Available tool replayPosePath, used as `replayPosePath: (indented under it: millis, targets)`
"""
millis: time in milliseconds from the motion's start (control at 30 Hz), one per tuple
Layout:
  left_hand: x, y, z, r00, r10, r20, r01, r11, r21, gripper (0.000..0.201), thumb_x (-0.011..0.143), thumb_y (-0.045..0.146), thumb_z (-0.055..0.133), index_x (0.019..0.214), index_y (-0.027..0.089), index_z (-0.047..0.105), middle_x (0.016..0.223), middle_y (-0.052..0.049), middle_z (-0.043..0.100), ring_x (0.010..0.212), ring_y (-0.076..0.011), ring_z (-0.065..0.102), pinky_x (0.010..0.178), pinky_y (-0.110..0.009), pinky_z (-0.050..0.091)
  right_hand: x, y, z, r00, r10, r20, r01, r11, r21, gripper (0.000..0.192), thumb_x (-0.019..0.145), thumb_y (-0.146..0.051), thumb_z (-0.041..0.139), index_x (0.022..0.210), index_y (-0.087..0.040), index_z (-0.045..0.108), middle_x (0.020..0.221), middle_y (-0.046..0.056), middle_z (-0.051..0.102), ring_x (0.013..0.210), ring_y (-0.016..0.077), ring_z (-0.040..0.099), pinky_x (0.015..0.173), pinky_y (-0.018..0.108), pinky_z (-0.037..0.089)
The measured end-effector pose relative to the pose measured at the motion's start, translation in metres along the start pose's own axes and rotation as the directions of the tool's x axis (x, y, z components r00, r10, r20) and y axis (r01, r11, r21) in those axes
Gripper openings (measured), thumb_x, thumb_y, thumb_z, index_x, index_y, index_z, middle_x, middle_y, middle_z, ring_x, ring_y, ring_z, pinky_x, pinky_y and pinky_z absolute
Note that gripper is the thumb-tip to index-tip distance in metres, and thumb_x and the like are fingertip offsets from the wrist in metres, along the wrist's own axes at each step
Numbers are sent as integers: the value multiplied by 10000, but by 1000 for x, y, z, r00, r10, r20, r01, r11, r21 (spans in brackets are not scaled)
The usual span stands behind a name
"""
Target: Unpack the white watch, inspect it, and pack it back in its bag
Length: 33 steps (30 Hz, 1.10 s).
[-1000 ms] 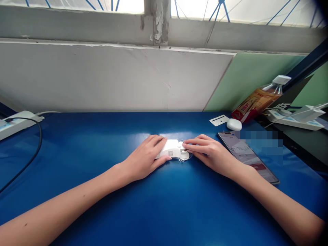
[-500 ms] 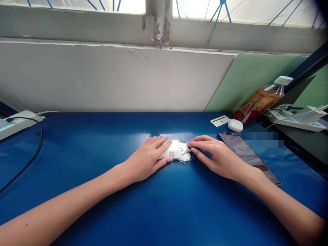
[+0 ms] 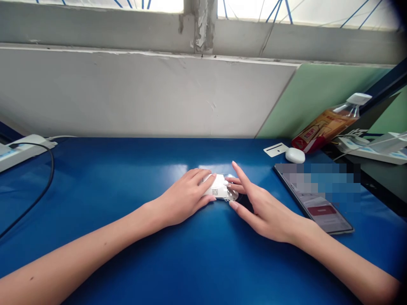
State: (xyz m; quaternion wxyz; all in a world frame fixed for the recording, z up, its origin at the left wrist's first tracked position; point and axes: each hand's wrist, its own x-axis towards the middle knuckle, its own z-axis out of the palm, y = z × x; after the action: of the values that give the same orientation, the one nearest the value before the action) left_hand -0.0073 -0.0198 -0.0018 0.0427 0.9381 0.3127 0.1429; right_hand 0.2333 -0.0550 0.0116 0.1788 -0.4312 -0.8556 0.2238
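table: glossy blue | box: matt white card | wall: rough, peeling

So the surface is a glossy blue table pushed up against a scuffed white wall with a window ledge above it. Over on the far left there's a white power strip with a black cable looping off it across the tabletop. On the right side a phone lies flat, screen up and lit. Just behind it sits a small white oval case, right beside a little white card. Further back right, a plastic bottle with a red-orange label leans against a green panel, and another white power strip is next to it.
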Motion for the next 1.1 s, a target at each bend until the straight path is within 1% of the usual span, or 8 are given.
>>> replayPosePath:
  millis: [100, 167, 267, 333, 433, 567, 867, 1100]
  targets:
    - [0, 3, -3, 997, -8, 79, 6, 1000, 25, 497, 1007, 381, 371, 1406, 86, 394, 1419, -199, 456, 1333, -332, 397, 1085, -489, 343, 2, 6, -7, 1000, 1, -28, -2, 999, -45, 718, 948, -308, 465, 1536, -196, 67, 1316, 127, 607, 1240, 232, 553, 990, 427, 489]
    - [-1, 3, -5, 991, -19, 136, 15, 999, 28, 560, 1007, 425, 354, 1458, 95, 318, 1494, -193, 367, 1404, -334, 293, 1127, -489, 276, 4, 13, -12, 992, 6, -129, -19, 995, -100, 612, 942, -301, 475, 1499, -202, 242, 1241, 105, 658, 1182, 239, 595, 963, 426, 506]
    - [-4, 3, -7, 980, -32, 196, 32, 999, 3, 643, 998, 498, 325, 1505, 119, 215, 1560, -164, 236, 1451, -318, 164, 1159, -476, 207, 6, 21, -17, 959, 25, -283, -93, 969, -228, 377, 933, -309, 481, 1280, -181, 554, 1123, 110, 709, 1081, 284, 640, 882, 455, 537]
    - [-5, 3, -7, 979, -34, 201, 37, 999, -15, 658, 994, 513, 323, 1513, 130, 194, 1570, -151, 204, 1458, -305, 134, 1167, -467, 187, 6, 22, -17, 948, 54, -313, -135, 960, -246, 298, 931, -317, 484, 1135, -175, 649, 1058, 110, 727, 963, 277, 680, 807, 433, 559]
    - [-6, 3, -7, 982, -30, 186, 35, 999, -22, 666, 989, 519, 341, 1512, 133, 197, 1570, -150, 199, 1458, -304, 128, 1168, -468, 179, 5, 16, -14, 962, 55, -269, -97, 985, -144, 284, 933, -291, 495, 1153, -183, 638, 1016, 76, 737, 893, 220, 697, 787, 356, 563]
    - [-6, 3, -5, 986, -28, 167, 31, 999, -18, 669, 984, 524, 351, 1507, 131, 206, 1568, -153, 207, 1456, -310, 140, 1165, -473, 185, 5, 7, -8, 976, -22, -216, 9, 998, -61, 302, 935, -255, 502, 1214, -188, 594, 1111, 72, 709, 1024, 200, 659, 880, 322, 533]
    - [-4, 4, -5, 981, -34, 192, 33, 999, 9, 671, 986, 517, 344, 1507, 117, 207, 1570, -160, 192, 1456, -314, 139, 1166, -469, 183, 5, 10, 0, 968, -180, -175, 141, 967, -214, 313, 907, -279, 565, 1200, -190, 627, 1224, 125, 644, 1152, 270, 577, 940, 439, 525]
    - [-6, 2, -2, 989, -23, 145, 25, 1000, -15, 649, 981, 506, 372, 1500, 142, 232, 1562, -153, 231, 1448, -313, 179, 1161, -480, 200, 5, 6, -1, 963, -208, -173, 167, 960, -226, 311, 878, -178, 543, 1175, -202, 633, 1175, 105, 680, 1160, 281, 585, 934, 452, 545]
